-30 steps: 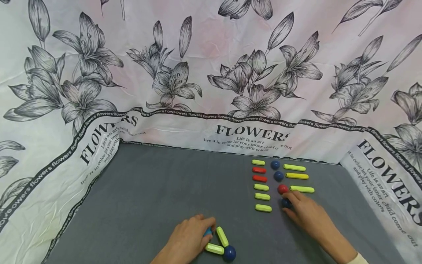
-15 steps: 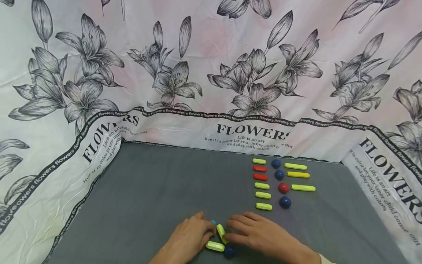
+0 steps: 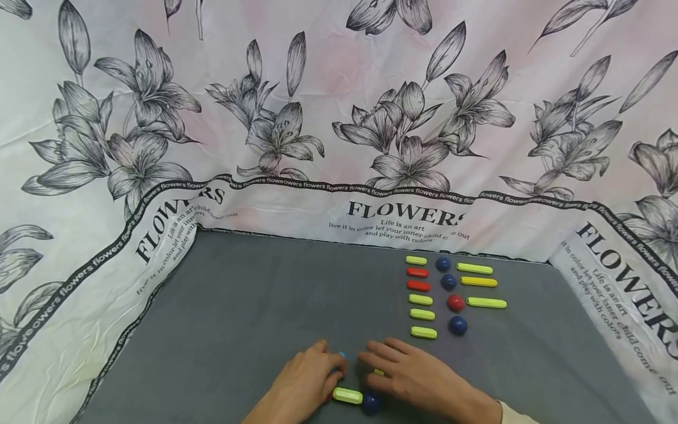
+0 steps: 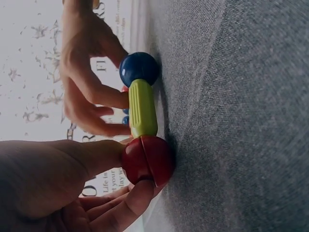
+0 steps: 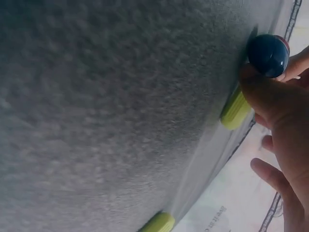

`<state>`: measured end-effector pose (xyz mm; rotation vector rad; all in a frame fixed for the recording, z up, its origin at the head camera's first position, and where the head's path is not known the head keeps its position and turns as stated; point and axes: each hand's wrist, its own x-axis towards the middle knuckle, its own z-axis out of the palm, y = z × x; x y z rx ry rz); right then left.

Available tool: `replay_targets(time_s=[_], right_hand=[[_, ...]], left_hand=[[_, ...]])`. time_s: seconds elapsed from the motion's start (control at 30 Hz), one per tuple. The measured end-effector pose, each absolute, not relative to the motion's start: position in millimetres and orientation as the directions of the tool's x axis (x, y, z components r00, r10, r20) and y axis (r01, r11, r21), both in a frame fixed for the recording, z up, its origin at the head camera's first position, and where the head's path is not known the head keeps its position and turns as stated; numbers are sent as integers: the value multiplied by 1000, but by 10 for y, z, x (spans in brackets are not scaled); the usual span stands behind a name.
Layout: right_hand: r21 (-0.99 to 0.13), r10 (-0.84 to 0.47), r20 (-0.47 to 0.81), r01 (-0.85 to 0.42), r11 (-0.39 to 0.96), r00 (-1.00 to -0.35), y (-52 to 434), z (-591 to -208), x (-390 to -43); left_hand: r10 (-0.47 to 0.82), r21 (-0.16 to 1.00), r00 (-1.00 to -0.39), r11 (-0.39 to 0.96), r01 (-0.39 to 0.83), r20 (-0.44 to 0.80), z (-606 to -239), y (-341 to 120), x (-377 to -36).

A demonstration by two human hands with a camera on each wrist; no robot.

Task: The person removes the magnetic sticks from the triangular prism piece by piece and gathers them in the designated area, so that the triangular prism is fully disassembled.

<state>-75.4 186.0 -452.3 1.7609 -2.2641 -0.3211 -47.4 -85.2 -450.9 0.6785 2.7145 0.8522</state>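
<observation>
At the near edge of the grey surface (image 3: 254, 306), a small build of balls and sticks is held between both hands. A red ball (image 4: 147, 160) is pinched by the left hand (image 3: 302, 388) between thumb and curled fingers, as the left wrist view shows. A green stick (image 3: 346, 395) is joined to that red ball at one end and to a dark blue ball (image 3: 371, 402) at the other, and all three pieces lie in a line on the surface. A small light blue piece (image 3: 342, 355) is seen at the left hand's fingertips in the head view; what it touches cannot be told.

The right hand (image 3: 418, 380) is laid over the build from the right side, with its fingers bent down toward the pieces. Its thumb is pressed against the dark blue ball, and a second green stick (image 3: 378, 371) is partly covered by its fingers. Whether that stick is actually gripped cannot be told from these views.

Farther back and to the right, well apart from the hands, spare pieces are laid out in rows: a column of short green and red sticks (image 3: 418, 294), a column of three blue balls and one red ball (image 3: 452, 294), and three long green sticks (image 3: 479, 285). The surface is bordered by a white cloth (image 3: 339, 118) printed with flowers and lettering.
</observation>
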Motion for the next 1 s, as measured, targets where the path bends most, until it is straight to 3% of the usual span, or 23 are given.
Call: replay_targets(time_s=[0.27, 0.57, 0.7, 1.0], right_hand=[[186, -943, 159, -929, 319, -292, 1900, -4581, -696], [8, -878, 139, -886, 463, -458, 1998, -4567, -641], [-3, -869, 169, -882, 471, -464, 2030, -4624, -626], [-66, -852, 183, -871, 487, -490, 2096, -4684, -602]], left_hand=[[464, 571, -885, 716, 402, 41, -4549, -879, -382], [510, 500, -859, 758, 420, -51, -4505, -1003, -392], [539, 463, -840, 762, 454, -65, -4490, -1032, -395], [502, 428, -865, 784, 449, -12, -4492, -1040, -383]])
